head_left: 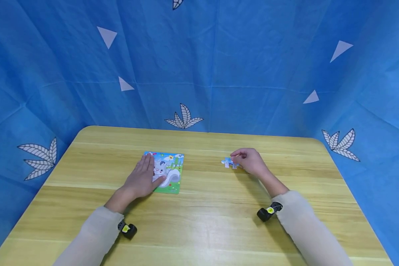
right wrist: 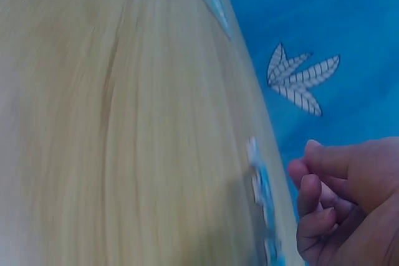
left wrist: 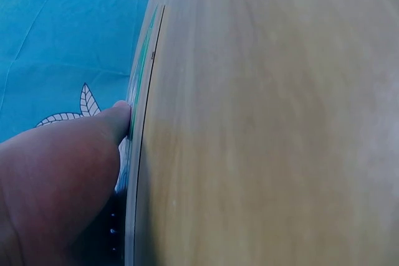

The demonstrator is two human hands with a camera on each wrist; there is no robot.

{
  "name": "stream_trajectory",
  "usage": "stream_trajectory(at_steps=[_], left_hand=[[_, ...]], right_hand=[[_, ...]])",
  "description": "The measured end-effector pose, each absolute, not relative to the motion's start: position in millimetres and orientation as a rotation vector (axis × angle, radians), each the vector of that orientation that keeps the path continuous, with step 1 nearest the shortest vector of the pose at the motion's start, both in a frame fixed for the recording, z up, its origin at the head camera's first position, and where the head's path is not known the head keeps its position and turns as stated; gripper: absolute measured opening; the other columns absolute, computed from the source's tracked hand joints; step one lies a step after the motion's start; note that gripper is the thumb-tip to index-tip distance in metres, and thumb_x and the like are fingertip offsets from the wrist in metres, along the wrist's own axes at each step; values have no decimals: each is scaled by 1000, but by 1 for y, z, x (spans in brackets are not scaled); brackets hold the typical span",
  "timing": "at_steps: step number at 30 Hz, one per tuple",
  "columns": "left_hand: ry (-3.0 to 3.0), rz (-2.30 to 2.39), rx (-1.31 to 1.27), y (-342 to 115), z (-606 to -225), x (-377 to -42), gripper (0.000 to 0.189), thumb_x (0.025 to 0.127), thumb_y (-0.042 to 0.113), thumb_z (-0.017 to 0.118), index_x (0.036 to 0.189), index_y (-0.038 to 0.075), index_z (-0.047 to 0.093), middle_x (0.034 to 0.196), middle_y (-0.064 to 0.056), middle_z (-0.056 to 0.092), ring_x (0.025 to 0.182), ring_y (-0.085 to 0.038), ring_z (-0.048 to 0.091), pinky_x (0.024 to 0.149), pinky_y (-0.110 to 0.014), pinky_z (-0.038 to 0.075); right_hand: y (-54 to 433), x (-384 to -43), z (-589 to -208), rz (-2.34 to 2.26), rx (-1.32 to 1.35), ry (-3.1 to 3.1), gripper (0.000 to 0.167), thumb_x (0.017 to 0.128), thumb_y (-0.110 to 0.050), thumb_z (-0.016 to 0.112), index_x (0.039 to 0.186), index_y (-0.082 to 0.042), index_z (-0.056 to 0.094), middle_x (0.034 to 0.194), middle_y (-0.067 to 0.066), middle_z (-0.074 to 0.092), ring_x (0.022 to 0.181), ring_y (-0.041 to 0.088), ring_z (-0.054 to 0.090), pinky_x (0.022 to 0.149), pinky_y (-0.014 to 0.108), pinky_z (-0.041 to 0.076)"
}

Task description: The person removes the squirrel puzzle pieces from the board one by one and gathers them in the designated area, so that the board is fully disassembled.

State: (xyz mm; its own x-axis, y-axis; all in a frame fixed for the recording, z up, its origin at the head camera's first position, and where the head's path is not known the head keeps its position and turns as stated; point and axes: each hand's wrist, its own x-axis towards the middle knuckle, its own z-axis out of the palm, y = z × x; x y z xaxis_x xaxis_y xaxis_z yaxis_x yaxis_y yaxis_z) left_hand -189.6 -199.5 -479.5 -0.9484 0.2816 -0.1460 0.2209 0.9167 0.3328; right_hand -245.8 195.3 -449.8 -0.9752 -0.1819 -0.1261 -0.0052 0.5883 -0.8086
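Observation:
My left hand (head_left: 139, 180) lies flat on a square puzzle (head_left: 173, 173) with a grey cartoon animal, a fluffy tail and flowers. Its fingers are straight, the thumb spreads over the lower part, and the palm side hides the puzzle's left part. To the right, a small group of joined blue and white puzzle pieces (head_left: 228, 161) lies on the table. Close over these pieces is my right hand (head_left: 251, 161), its fingers bent and the thumb tip near the forefinger. In the right wrist view nothing shows between those fingertips, and the pieces (right wrist: 264, 197) lie apart from them.
The wooden table (head_left: 199, 221) has a rounded far edge, with a blue cloth (head_left: 212, 66) patterned with leaves and triangles hanging behind and at both sides. Black wrist cameras (head_left: 129, 231) are strapped at both sleeves. Bare wood separates the puzzle from the loose pieces.

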Motion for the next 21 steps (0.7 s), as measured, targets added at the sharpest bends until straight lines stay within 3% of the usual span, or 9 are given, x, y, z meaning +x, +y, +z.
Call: stream_trajectory(at_steps=[8, 21], left_hand=[[2889, 448, 377, -201, -483, -191, 93, 104, 52, 47, 157, -13, 6, 167, -29, -2, 155, -42, -6, 125, -54, 5], [2894, 447, 387, -201, -484, -191, 94, 104, 53, 46, 157, -13, 6, 167, -29, -3, 155, -42, -6, 125, -54, 4]], right_hand=[[158, -247, -443, -1425, -269, 2516, 25, 100, -14, 65, 118, 2, 72, 85, 19, 69, 66, 23, 58, 56, 28, 45], [85, -249, -452, -1482, -458, 2428, 20, 98, -13, 69, 112, 1, 75, 80, 18, 67, 61, 16, 50, 55, 25, 41]])
